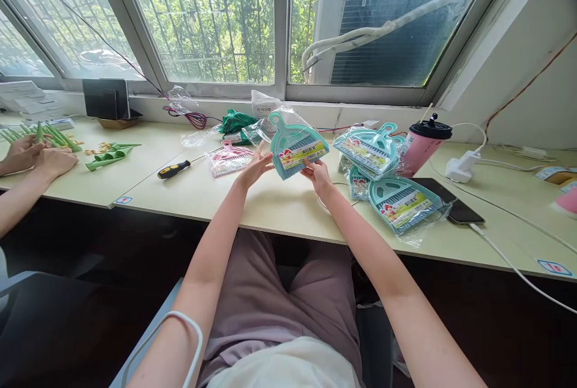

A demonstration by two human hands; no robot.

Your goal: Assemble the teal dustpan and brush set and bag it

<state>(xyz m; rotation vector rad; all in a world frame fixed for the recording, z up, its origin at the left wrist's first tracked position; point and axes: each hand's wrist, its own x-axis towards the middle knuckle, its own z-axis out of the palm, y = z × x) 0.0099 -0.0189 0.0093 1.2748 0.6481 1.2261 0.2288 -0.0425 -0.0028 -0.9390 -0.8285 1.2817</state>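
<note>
In the head view, a pale tabletop point(279, 204) runs beneath barred windows point(216, 21). A bagged teal dustpan set point(297, 150) is held above the tabletop, inward from its near edge; the right hand point(319, 176) grasps its lower right edge, while the left hand point(256, 166) touches its left side, its grip unclear. Toward the right end, clear bags hold more teal sets point(406, 204), one overlapping a black phone point(453, 200); behind stands a pink lidded cup point(419, 150), contents hidden. A bagged pink set point(229, 159) lies left, near a screwdriver point(175, 169). Another person's hands point(54, 161) touch green pieces point(58, 137) by the left end.
</note>
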